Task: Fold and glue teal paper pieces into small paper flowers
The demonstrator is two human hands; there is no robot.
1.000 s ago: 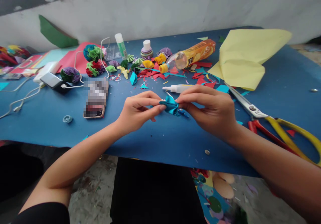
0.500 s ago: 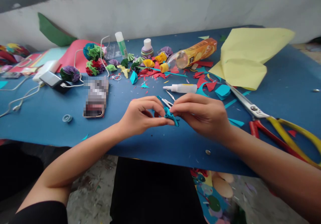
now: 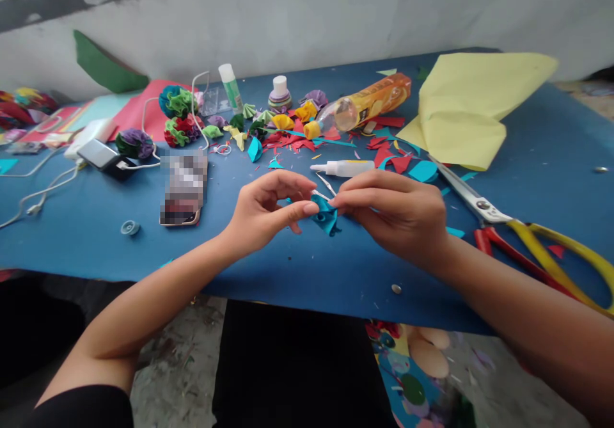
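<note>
Between my two hands, above the front of the blue table, is a small folded piece of turquoise paper. My left hand pinches its left side between thumb and fingers. My right hand pinches its upper right edge with the fingertips. Just behind the paper lie a pair of tweezers, partly hidden by my fingers, and a clear glue bottle with a pointed tip. Cut turquoise paper pieces rest behind my right hand.
Large scissors with red and yellow handles lie at the right, by a yellow sheet. A drink bottle, red scraps, paper flowers and a glue stick stretch along the back. A phone lies left of centre.
The turquoise paper has been turned and shows a wider face. My left thumb has shifted up and back along it, and the left fingers have spread a little.
</note>
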